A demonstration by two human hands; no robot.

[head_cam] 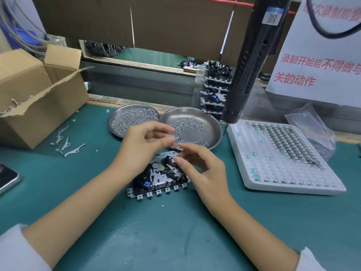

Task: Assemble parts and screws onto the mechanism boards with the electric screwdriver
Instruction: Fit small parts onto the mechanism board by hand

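Above the mechanism board (156, 182), the left hand (144, 147) and the right hand (201, 169) are held close together. A small metal part (178, 147) is pinched between the fingertips of both hands; its shape cannot be made out, because it is mostly covered by the fingers. The far half of the board is hidden by the hands. The board is laid flat on the green bench (156, 231), its long axis running from near left to far right, with the row of tabs toward the person. The electric screwdriver (248, 65) is hung upright, tip down, beside the right dish of screws (195, 132), and its top is cut off.
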